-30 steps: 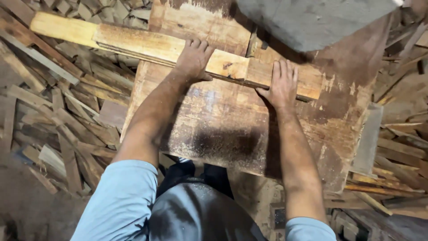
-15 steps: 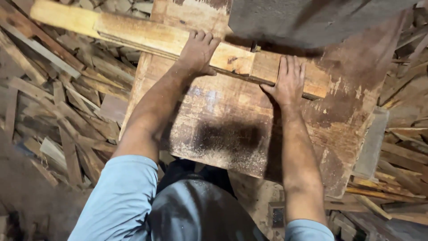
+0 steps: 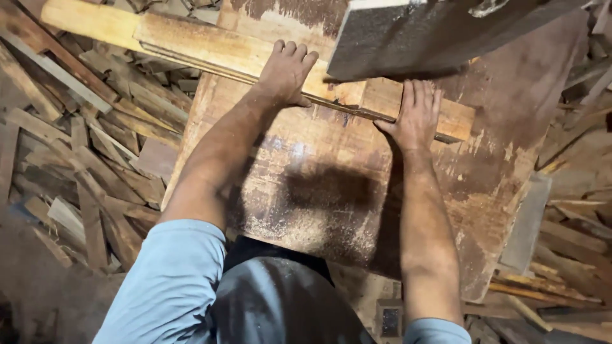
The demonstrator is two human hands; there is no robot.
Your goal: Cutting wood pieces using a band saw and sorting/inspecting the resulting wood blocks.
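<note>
Head camera looks straight down over my 2 bare arms, stretched forward across a worn wooden table (image 3: 331, 191) dusted with sawdust. My left hand (image 3: 287, 71) lies flat, palm down, fingers close together, on top of a long pale wooden plank (image 3: 210, 48) that runs slantwise from the upper left toward the middle right. My right hand (image 3: 415, 114) is also flat and palm down on the same plank, nearer its right end, fingers straight and side by side, thumb out along the near edge. Neither hand is wrapped around the wood; both press on its top face. The plank rests on the far part of the table, its left end reaching out past the table edge over the scrap heap, its right end stopping just beyond my right hand. A thin dark seam runs along the plank's near side between my hands. Above the plank, a grey, rough-faced slab (image 3: 433, 32) juts in from the upper right and covers part of it between and beyond my hands; I cannot tell whether it touches the wood. Left of the table lies a heap of wood offcuts (image 3: 83, 165), strips crossing every way. More scrap strips (image 3: 561, 255) lie to the right. Light blue sleeves (image 3: 172, 280) cover my upper arms.
</note>
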